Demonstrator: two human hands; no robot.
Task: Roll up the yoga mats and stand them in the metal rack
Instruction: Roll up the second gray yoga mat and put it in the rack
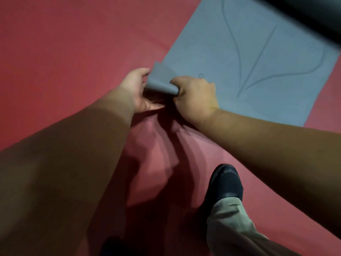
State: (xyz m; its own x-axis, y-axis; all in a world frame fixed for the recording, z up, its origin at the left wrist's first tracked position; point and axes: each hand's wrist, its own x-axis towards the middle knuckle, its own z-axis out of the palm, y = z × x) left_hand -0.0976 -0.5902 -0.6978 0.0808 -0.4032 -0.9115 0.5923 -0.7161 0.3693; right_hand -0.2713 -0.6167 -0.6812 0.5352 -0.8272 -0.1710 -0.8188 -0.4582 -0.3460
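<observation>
A grey-blue yoga mat (262, 58) with curved line markings lies flat on the red floor, running from the centre to the upper right. Its near left corner is lifted and curled over. My right hand (195, 97) grips that curled corner in a fist. My left hand (137, 91) is just left of the corner, its fingers under and behind the lifted edge and its thumb stretched out below. The metal rack is not in view.
Red floor (73, 43) surrounds the mat. My foot in a black shoe (227, 182), with a light trouser leg (232, 228) above it, stands at the lower right. A dark blurred object (313, 13) crosses the top right corner over the mat's far end.
</observation>
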